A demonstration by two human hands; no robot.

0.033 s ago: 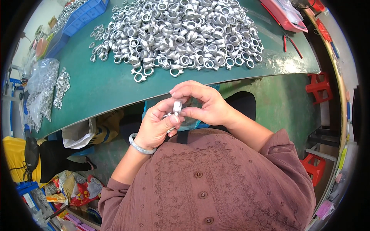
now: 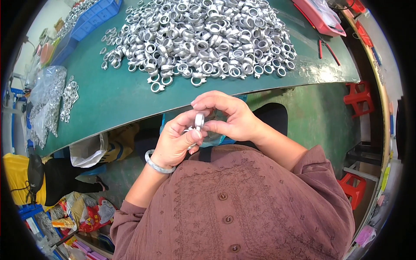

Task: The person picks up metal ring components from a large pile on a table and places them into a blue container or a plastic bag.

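In front of my chest, just off the table's near edge, my left hand grips a silver metal ring with a small lug, between thumb and fingers. More silver metal shows lower in that palm, partly covered by the fingers. From the right, my right hand curls toward the same ring, its thumb tip against the ring's side and its fingertips arched above. Beyond both hands, a large heap of similar silver rings lies on the green table.
A clear plastic bag of small metal parts lies at the table's left, beside a little pile of metal links. Blue bins stand far left. Red-handled pliers and a pink tray are far right; red stools stand beyond.
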